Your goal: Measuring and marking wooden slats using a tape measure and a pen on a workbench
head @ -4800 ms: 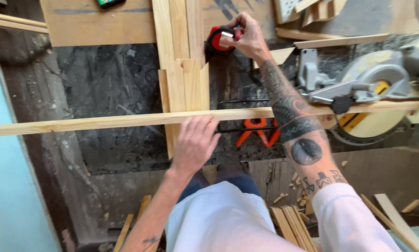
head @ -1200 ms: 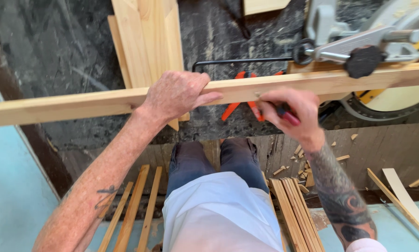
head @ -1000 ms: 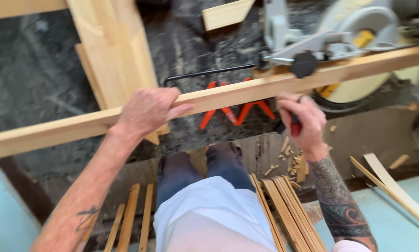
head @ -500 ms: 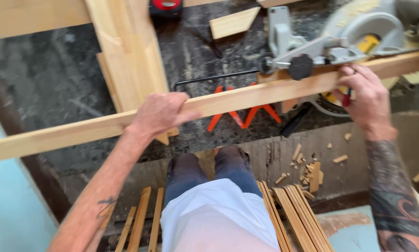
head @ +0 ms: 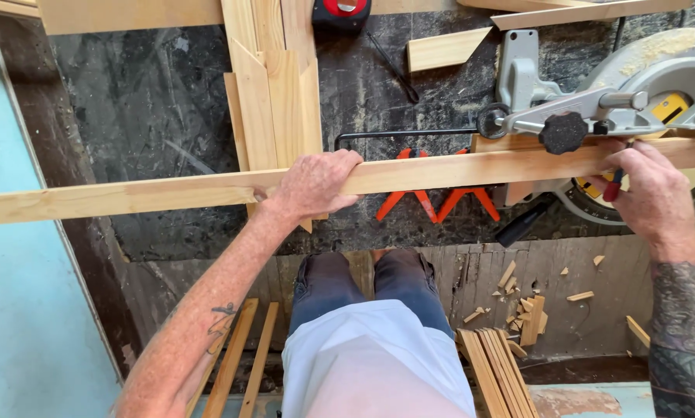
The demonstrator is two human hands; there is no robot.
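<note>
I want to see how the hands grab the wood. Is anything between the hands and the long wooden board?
Nothing visible is in the way. The left hand already grips the long wooden board, fingers over its far edge. The right hand rests against the board by the saw, with a red pencil between its fingers.

Both hands, left hand [head: 312, 186] and right hand [head: 651, 193], grip a long wooden strip [head: 440, 169] under the saw [head: 618, 101].
</note>
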